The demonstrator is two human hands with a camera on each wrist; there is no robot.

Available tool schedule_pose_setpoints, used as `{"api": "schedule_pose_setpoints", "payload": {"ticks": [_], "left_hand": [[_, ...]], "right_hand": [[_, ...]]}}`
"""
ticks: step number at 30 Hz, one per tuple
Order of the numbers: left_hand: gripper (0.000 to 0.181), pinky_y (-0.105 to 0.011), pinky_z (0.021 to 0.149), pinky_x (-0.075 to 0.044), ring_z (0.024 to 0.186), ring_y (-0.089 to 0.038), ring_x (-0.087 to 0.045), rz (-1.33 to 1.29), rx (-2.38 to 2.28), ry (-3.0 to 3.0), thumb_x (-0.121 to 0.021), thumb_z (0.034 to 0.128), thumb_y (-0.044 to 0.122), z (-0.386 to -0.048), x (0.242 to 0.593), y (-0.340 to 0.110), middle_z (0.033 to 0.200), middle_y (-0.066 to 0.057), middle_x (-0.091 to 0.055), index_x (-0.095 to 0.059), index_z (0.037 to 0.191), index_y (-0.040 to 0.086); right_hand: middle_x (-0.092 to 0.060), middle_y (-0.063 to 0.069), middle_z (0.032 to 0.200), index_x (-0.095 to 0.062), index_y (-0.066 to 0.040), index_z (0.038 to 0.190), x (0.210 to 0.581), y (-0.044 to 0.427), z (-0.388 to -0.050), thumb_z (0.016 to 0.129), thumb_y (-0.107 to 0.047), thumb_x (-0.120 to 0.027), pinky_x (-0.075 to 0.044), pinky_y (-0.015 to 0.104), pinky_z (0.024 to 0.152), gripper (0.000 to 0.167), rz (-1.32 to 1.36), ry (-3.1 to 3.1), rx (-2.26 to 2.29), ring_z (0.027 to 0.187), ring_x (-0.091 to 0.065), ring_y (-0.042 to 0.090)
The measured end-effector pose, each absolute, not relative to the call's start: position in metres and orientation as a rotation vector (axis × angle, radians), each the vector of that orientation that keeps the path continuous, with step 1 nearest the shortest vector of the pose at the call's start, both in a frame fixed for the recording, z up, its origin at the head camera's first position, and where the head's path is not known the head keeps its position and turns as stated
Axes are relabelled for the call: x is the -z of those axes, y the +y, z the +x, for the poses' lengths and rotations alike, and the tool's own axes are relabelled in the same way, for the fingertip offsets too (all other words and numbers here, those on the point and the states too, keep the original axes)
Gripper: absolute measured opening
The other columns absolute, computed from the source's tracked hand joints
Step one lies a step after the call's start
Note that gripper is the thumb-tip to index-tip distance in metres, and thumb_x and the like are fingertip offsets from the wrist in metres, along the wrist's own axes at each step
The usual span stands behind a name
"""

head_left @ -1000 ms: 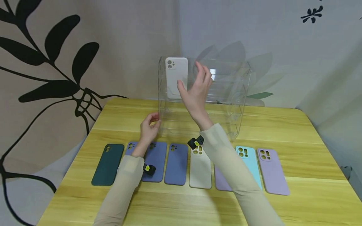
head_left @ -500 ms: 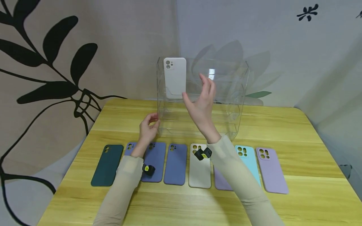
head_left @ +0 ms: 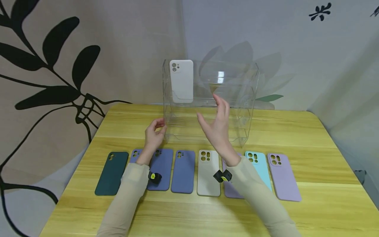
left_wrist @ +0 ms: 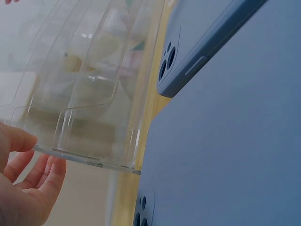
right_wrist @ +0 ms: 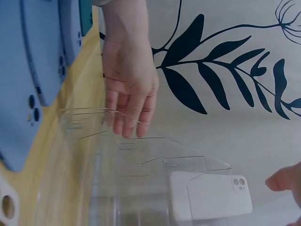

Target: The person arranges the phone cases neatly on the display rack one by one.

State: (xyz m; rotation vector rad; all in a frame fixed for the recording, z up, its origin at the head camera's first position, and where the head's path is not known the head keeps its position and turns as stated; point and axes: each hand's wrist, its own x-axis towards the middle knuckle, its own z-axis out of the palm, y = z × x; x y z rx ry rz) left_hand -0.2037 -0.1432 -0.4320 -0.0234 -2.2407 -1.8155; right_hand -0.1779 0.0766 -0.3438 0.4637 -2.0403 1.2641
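Note:
A clear tiered rack (head_left: 207, 130) stands at the back of the table, with a white phone case (head_left: 182, 82) upright in its top left part. My left hand (head_left: 154, 135) pinches the rack's left side edge between thumb and fingers; the left wrist view shows the thumb (left_wrist: 21, 139) at that edge. My right hand (head_left: 218, 130) is in front of the rack, fingers apart and slightly bent, holding nothing. In the right wrist view the white case (right_wrist: 211, 195) leans in the clear rack, and my left hand (right_wrist: 129, 80) is at its side.
Along the front lies a row of phone cases: dark green (head_left: 112, 173), several blue ones (head_left: 183, 172), off-white (head_left: 208, 174), light purple (head_left: 232, 190), turquoise (head_left: 260, 168) and another purple (head_left: 285, 177). My right forearm passes over part of the row. A patterned curtain (head_left: 133, 49) hangs behind the table.
My right hand has moved away from the white case, down and to the right, toward the row of cases. My left hand stays at the rack's side. The white case stays in the rack.

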Motion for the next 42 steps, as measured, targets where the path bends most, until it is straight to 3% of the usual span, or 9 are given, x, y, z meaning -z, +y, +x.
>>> {"api": "schedule_pose_setpoints", "payload": {"ticks": [7, 19, 42], "left_hand": [[0.029, -0.021, 0.080, -0.050, 0.102, -0.033, -0.056, -0.020, 1.797, -2.245, -0.058, 0.0869, -0.008, -0.204, 0.432, -0.143, 0.110, -0.027, -0.058, -0.055, 0.116, -0.012], [0.029, -0.017, 0.077, -0.048, 0.101, -0.030, -0.057, -0.005, 1.782, -2.256, -0.058, 0.0867, -0.007, -0.203, 0.433, -0.143, 0.109, -0.025, -0.058, -0.056, 0.115, -0.011], [0.027, -0.012, 0.074, -0.046, 0.100, -0.030, -0.056, -0.017, 1.766, -2.259, -0.059, 0.0875, -0.005, -0.204, 0.433, -0.143, 0.108, -0.025, -0.059, -0.056, 0.114, -0.010]], "right_hand": [[-0.040, 0.024, 0.128, -0.037, 0.008, 0.133, 0.358, 0.092, -0.167, 0.079, -0.004, -0.071, -0.037, 0.046, 0.092, 0.065, 0.488, -2.059, -1.272, 0.117, -0.040, 0.035], [-0.044, 0.025, 0.125, -0.041, 0.007, 0.131, 0.384, 0.130, -0.146, 0.080, 0.003, -0.069, -0.037, 0.053, 0.091, 0.058, 0.444, -2.131, -1.268, 0.115, -0.042, 0.037], [-0.046, 0.032, 0.115, -0.045, 0.013, 0.125, 0.429, 0.219, -0.114, 0.074, 0.007, -0.072, -0.041, 0.054, 0.085, 0.058, 0.158, -2.284, -1.117, 0.106, -0.046, 0.042]]}}
